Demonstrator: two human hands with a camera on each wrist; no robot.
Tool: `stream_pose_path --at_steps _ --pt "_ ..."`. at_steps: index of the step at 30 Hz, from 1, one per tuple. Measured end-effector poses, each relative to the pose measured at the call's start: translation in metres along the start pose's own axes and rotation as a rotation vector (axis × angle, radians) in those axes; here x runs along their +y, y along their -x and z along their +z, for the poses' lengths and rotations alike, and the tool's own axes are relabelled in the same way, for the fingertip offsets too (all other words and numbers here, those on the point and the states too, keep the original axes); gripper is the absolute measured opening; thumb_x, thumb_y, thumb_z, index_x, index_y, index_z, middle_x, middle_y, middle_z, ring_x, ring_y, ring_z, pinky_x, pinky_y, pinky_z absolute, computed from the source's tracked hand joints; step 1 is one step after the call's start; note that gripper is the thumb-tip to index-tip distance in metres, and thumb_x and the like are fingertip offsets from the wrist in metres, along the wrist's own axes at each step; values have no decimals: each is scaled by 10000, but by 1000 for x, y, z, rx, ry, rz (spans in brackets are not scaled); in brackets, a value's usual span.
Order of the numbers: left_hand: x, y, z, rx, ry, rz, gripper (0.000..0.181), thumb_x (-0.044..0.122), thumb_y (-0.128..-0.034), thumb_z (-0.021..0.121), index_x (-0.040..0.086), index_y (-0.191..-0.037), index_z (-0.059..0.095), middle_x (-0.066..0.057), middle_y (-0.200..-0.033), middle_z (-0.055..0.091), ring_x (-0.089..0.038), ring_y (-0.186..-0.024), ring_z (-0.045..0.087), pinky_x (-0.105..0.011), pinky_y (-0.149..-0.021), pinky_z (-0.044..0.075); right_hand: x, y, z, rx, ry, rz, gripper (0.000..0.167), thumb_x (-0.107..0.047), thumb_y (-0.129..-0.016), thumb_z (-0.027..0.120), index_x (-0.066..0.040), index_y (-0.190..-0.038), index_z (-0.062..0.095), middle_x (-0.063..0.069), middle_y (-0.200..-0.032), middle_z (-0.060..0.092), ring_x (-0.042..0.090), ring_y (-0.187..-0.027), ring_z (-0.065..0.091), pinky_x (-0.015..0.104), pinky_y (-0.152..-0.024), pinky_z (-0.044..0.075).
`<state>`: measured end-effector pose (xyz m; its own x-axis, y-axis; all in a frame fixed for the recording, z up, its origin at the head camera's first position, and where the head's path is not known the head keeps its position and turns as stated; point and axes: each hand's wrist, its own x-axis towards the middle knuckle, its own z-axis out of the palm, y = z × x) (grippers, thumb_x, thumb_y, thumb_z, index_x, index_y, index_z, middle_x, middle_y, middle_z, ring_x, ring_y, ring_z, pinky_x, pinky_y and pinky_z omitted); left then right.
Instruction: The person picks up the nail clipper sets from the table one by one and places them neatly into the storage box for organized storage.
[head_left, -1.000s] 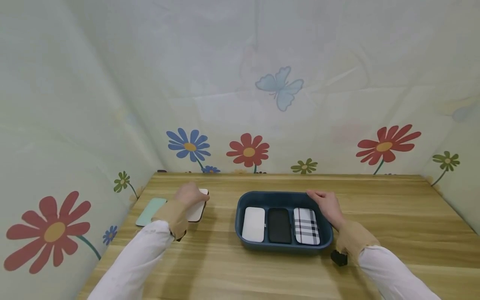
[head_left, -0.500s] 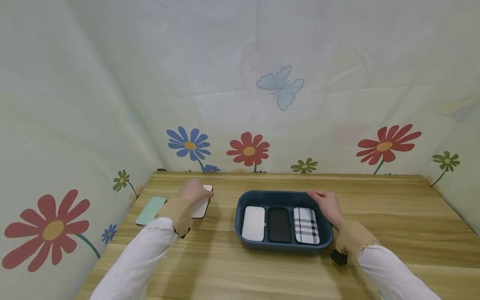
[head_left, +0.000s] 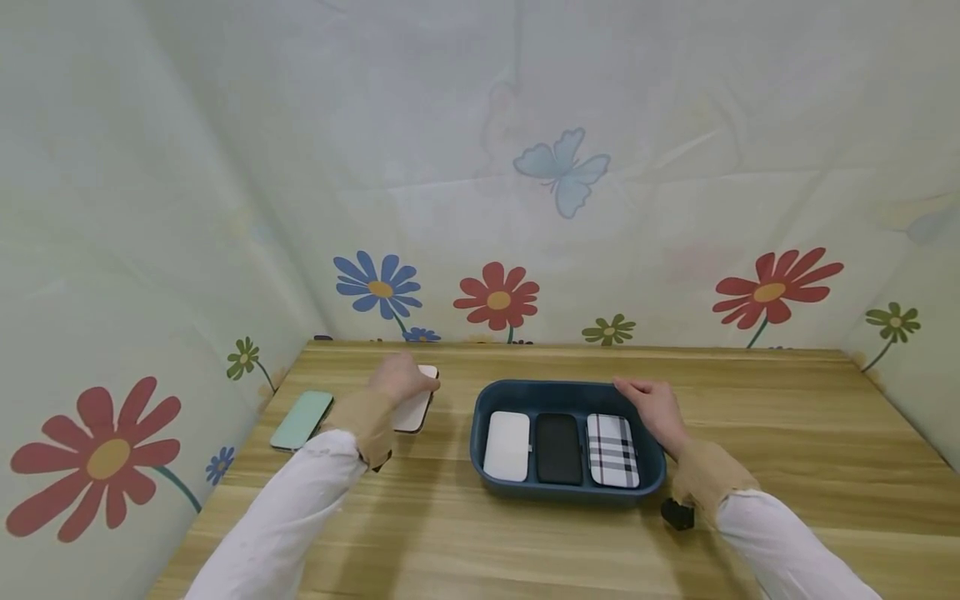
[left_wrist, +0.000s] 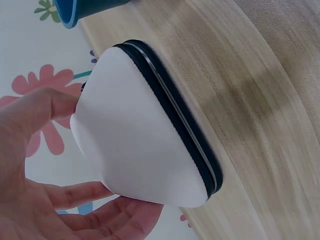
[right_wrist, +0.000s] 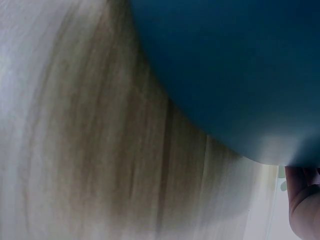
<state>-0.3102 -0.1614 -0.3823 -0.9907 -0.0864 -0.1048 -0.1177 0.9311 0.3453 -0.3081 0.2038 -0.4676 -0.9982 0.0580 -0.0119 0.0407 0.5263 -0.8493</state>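
My left hand (head_left: 396, 380) holds a flat white case (head_left: 415, 412) with rounded corners, to the left of the blue box. Seen from the left wrist, the thumb and fingers grip the rim of this case, whose dark side carries a thin metallic line. At the box's far right corner, my right hand (head_left: 660, 414) grips the rim of the blue box (head_left: 570, 493). Inside the box, from left to right, lie a white case (head_left: 507, 447), a black case (head_left: 558, 450) and a plaid case (head_left: 613, 451). In the right wrist view, the box wall (right_wrist: 240, 75) covers most of that hand.
A mint green case (head_left: 302, 419) lies on the wooden table (head_left: 450, 550) at the left, partly behind my left sleeve. A pale curtain (head_left: 645, 100) printed with flowers and a butterfly surrounds the table at the back and sides.
My left hand has shifted to the right and slightly farther away, carrying the white case with it. My right hand and the box have stayed in place.
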Motion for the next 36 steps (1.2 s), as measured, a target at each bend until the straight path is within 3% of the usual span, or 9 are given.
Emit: stream_pose_path --at_steps 4,8,14,19,29,36 --pt "2 -2 0 17 2 6 421 369 -683 688 13 -880 577 -105 -814 595 -190 -635 529 -256 -477 412 0 -1 0 4 -1 -9 578 -460 -872 468 13 -1198 531 202 -1244 496 345 -1206 409 493 -988 322" --pt "6 -2 -1 22 -18 20 501 382 -678 685 -1 -972 554 -126 -872 598 -208 -689 533 -276 -532 427 0 -1 0 0 1 -13 606 -490 -863 464 11 -1195 535 199 -1242 499 342 -1205 413 492 -989 322" --pt "15 -2 -2 18 -43 27 637 396 -678 674 -24 -1122 495 -157 -958 587 -223 -744 537 -293 -580 449 0 0 1 -2 -5 -23 531 -412 -886 472 19 -1190 537 206 -1236 503 349 -1197 419 494 -984 327" --pt "21 -2 -2 13 -42 18 751 402 -688 673 -20 -1252 413 -172 -1034 576 -232 -786 550 -304 -596 470 -2 0 2 -5 -6 -17 599 -477 -868 465 21 -1193 533 210 -1240 499 352 -1196 417 494 -983 327" --pt "32 -2 -2 8 -39 42 628 396 -690 678 -23 -1116 485 -160 -976 592 -225 -754 555 -304 -583 474 -3 0 2 -13 -16 1 709 -573 -823 459 21 -1205 521 210 -1253 487 353 -1208 403 496 -992 318" --pt "38 -3 -1 23 -37 43 563 391 -682 686 2 -1054 521 -141 -939 582 -220 -724 551 -293 -552 469 -2 -1 1 -8 -12 3 625 -491 -862 465 28 -1206 517 212 -1257 482 355 -1211 398 497 -991 316"
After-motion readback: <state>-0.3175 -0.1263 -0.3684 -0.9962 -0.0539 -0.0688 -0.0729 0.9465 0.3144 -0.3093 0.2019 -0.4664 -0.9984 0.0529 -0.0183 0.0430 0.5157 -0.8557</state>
